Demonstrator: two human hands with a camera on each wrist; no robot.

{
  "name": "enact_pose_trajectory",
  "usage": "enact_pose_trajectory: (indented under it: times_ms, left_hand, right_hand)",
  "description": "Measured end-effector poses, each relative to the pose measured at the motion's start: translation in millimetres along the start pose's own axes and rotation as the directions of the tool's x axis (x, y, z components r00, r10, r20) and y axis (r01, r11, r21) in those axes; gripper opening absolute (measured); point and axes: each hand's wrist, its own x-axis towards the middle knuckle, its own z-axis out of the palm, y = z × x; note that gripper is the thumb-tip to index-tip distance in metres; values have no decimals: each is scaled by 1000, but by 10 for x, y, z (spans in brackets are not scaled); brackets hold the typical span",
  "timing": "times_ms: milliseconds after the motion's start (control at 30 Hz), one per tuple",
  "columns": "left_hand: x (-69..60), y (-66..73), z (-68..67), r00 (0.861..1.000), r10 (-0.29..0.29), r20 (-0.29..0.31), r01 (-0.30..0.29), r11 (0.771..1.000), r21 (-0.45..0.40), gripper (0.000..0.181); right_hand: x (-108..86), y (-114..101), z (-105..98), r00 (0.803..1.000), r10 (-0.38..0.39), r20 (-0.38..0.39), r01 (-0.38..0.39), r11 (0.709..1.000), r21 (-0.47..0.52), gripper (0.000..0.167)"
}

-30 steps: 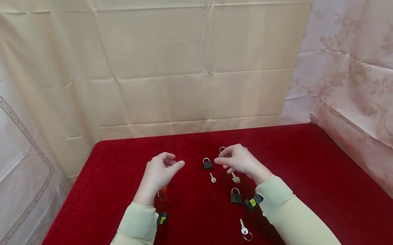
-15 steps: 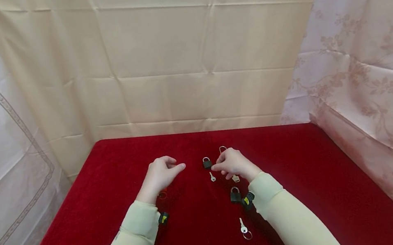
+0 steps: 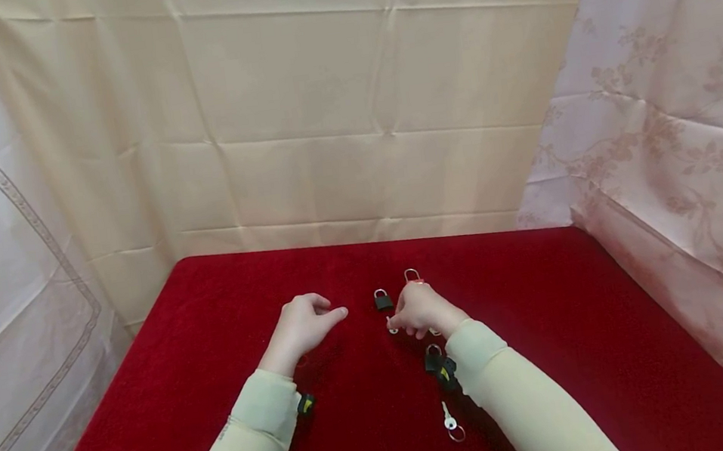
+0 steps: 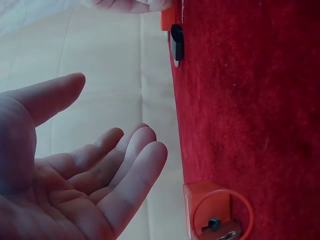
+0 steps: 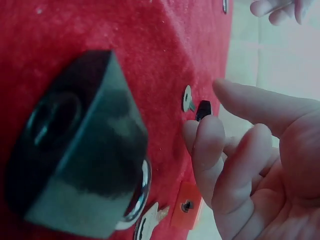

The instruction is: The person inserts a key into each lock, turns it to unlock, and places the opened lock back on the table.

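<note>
My right hand (image 3: 424, 311) reaches over a small silver key (image 3: 393, 329), its thumb and bent fingers apart. In the right wrist view that key (image 5: 187, 98) lies on the cloth beyond the fingertips, before a black padlock (image 5: 204, 110). A red padlock (image 3: 416, 281) shows behind the right hand, and another key (image 5: 145, 225) is mostly under it in the head view. A second black padlock (image 5: 100, 150) sits by the right wrist. My left hand (image 3: 303, 328) hovers with loosely bent fingers, holding nothing. Below it is an orange-red padlock (image 4: 192, 200) with a ring, barely visible from the head.
Red cloth (image 3: 362, 439) covers the table. A key with a ring (image 3: 451, 423) lies nearer the front, left of the right sleeve. A beige curtain (image 3: 292, 113) hangs behind, with patterned cloth (image 3: 694, 98) on the right.
My right hand has moved left and toward me, down over the small key, and now partly covers it. The left hand has shifted slightly right and toward me. The padlocks stay put.
</note>
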Motion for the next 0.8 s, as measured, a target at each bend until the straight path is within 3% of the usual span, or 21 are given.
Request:
enact_pose_trajectory:
  times_ms: [267, 800]
  left_hand:
    - [-5, 5, 64, 1000, 6, 7, -6, 999, 36, 43]
    - [-26, 12, 103, 999, 10, 46, -11, 999, 30, 42]
  right_hand:
    - [15, -9, 69, 1000, 8, 27, -6, 998, -63, 31]
    - [37, -16, 131, 999, -18, 30, 21, 996, -82, 25]
